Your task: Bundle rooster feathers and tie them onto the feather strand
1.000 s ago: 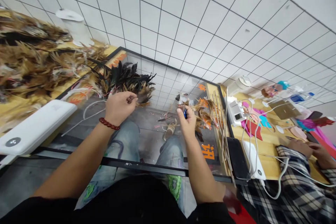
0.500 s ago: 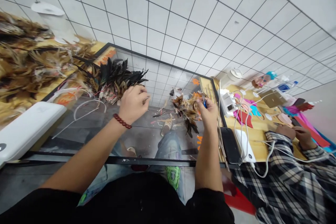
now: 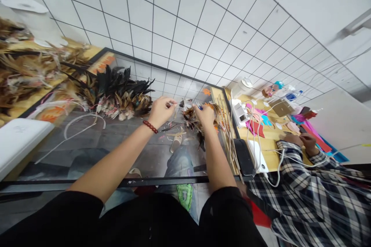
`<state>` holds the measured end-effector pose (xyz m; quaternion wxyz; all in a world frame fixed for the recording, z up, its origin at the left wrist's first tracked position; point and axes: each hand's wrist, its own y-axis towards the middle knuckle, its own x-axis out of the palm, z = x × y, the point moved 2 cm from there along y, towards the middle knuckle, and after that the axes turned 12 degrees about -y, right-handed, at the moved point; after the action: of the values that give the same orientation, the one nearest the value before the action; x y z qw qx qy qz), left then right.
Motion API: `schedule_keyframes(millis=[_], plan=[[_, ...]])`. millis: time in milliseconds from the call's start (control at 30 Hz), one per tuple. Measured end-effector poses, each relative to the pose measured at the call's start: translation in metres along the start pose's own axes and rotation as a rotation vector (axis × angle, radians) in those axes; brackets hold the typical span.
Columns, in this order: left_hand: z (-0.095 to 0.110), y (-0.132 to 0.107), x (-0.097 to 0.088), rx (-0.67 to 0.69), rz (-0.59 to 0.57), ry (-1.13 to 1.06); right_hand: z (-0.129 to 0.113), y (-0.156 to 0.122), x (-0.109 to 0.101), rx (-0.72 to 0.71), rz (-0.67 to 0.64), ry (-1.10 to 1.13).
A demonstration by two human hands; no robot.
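Observation:
My left hand (image 3: 161, 112), with a red bead bracelet on its wrist, is raised above the glass tabletop. Its thumb and fingertips are pinched together; whatever they hold is too small to make out. To the right, my right hand (image 3: 205, 115) is closed around a small blue-handled tool (image 3: 200, 107), whose working end is hard to see. Beneath and beside that hand lies a small heap of brown feathers (image 3: 189, 116). Left of my left hand lies a large bunch of black and brown feathers (image 3: 121, 92). Loose feather scraps (image 3: 169, 127) are scattered between the hands.
Thin sticks (image 3: 228, 135) line the glass's right side, beside a black phone (image 3: 244, 157) and a white power bank (image 3: 257, 156) with cables. More feathers (image 3: 37, 69) and a white device (image 3: 23, 142) lie left. A co-worker's hands (image 3: 301, 140) are at the far right.
My left hand has moved right, away from the large feather bunch. My right hand has moved left with the blue-handled tool, so the hands are closer together. The view has shifted.

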<state>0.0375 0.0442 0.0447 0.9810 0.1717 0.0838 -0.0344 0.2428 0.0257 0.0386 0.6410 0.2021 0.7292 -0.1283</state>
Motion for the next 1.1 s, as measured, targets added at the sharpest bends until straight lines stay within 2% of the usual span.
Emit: schedule_keyframes(millis=[67, 133, 267, 333, 433, 533, 600, 700, 800, 900, 1033, 1100], plan=[[-0.009, -0.007, -0.002, -0.041, -0.010, -0.016, -0.006, 0.010, 0.008, 0.018, -0.055, 0.025], [-0.017, -0.014, -0.003, -0.072, -0.016, -0.043, -0.007, 0.015, 0.013, -0.008, -0.087, 0.157], [-0.029, -0.022, -0.005, -0.219, 0.004, -0.273, -0.005, 0.000, 0.012, -0.191, -0.174, 0.739], [-0.030, -0.023, -0.006, -0.282, 0.015, -0.421, -0.007, -0.016, 0.009, -0.269, -0.270, 0.885], [-0.024, -0.024, -0.008, -0.267, -0.002, -0.490, -0.013, -0.036, 0.007, -0.342, -0.298, 0.834], [-0.019, -0.025, -0.010, -0.143, -0.076, -0.351, -0.020, -0.046, 0.007, -0.419, -0.207, 0.667], [-0.021, -0.026, -0.010, -0.106, -0.122, -0.269, -0.024, -0.049, 0.009, -0.452, -0.183, 0.617], [-0.027, -0.027, -0.006, -0.215, -0.104, -0.406, -0.028, -0.051, 0.012, -0.400, -0.236, 0.747], [-0.029, -0.029, -0.001, -0.352, -0.110, -0.740, -0.033, -0.055, 0.016, -0.233, -0.339, 1.057], [-0.023, -0.032, 0.004, -0.411, -0.164, -0.915, -0.042, -0.061, 0.020, -0.098, -0.446, 1.277], [-0.018, -0.036, 0.007, -0.493, -0.184, -0.981, -0.051, -0.068, 0.028, -0.056, -0.528, 1.342], [-0.019, -0.036, 0.007, -0.519, -0.156, -0.993, -0.051, -0.069, 0.029, -0.109, -0.489, 1.281]])
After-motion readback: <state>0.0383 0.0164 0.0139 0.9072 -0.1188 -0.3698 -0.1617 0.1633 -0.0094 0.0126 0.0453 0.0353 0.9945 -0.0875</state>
